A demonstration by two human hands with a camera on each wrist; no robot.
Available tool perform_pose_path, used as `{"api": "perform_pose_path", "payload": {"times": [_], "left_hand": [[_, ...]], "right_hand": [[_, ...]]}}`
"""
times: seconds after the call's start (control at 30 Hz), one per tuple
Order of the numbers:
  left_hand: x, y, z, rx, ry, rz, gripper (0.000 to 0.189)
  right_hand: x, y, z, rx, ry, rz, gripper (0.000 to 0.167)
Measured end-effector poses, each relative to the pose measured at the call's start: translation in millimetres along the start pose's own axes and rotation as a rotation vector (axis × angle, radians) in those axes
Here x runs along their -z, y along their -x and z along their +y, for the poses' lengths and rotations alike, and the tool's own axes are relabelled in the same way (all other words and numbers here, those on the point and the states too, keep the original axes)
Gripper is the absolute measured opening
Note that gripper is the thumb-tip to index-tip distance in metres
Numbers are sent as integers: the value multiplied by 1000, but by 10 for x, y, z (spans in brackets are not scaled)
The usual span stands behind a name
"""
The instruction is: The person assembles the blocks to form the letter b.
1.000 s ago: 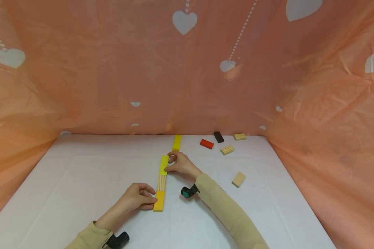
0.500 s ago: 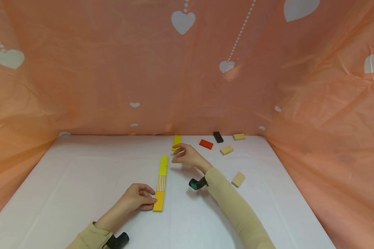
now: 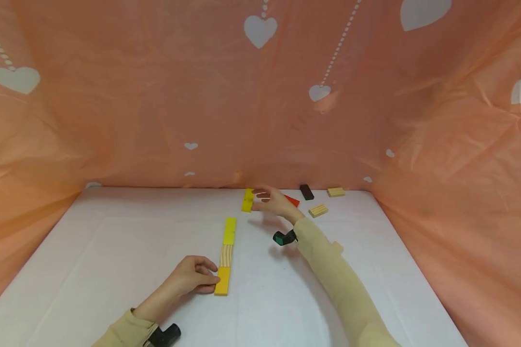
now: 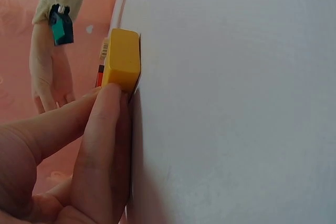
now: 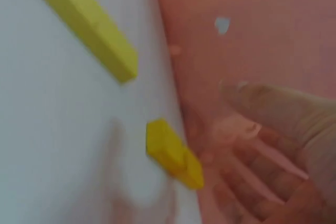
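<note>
A short row lies on the white table: an orange-yellow block (image 3: pixel 223 281), a striped wood-grain block (image 3: pixel 226 255) and a bright yellow block (image 3: pixel 229 231), end to end. My left hand (image 3: pixel 197 274) rests at the row's near end, its fingertips touching the left side of the orange-yellow block; the left wrist view shows the fingers fairly straight against that block (image 4: pixel 124 56). Farther back are yellow blocks (image 3: pixel 247 200) by the wall edge. Beside them on the right, my right hand (image 3: pixel 272 201) hovers with fingers apart and nothing between them.
A red block (image 3: pixel 292 201) is partly hidden behind the right hand. Near it lie a black block (image 3: pixel 306 192) and two ridged wooden blocks (image 3: pixel 318 210). A plain wooden block (image 3: pixel 337 247) shows past the right sleeve. Pink cloth (image 3: pixel 178 96) hangs behind the table.
The right hand has left the bright yellow block in the row and moved away, back and to the right, past the far yellow blocks. The left hand has stayed put.
</note>
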State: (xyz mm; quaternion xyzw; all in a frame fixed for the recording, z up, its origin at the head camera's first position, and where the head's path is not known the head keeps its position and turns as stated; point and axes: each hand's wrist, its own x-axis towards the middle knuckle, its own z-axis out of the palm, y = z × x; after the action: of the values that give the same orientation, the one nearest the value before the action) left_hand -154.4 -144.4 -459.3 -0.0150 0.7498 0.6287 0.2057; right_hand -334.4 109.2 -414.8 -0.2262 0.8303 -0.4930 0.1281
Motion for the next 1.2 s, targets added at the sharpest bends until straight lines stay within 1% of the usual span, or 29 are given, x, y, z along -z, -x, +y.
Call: {"api": "perform_pose_path", "payload": {"times": [0.03,0.17,0.4,0.57,0.67,0.93,1.07,1.2], "left_hand": [[-2,3,4,1,2,1,28],[-3,18,18,4,17,-7,28],[1,21,15,4,19,-10,29],[3,20,13,9,11,-6,30],[2,19,11,14,12,-1,30],[7,4,-11,19,20,-3,30],[11,11,-9,12,19,-7,30],[11,18,-1,5,21,-13,30]], "right_hand": [[7,-50,67,10,4,5,63],[37,-137,138,22,-3,3,68],[37,-269,247,-55,46,25,74],[8,-336,283,-83,72,30,78],[-7,-369,307,-88,103,37,78],[-61,-413,363,-104,142,38,76],[-97,-422,386,-150,132,60,78],[-126,-436,396,-178,92,76,81]]}}
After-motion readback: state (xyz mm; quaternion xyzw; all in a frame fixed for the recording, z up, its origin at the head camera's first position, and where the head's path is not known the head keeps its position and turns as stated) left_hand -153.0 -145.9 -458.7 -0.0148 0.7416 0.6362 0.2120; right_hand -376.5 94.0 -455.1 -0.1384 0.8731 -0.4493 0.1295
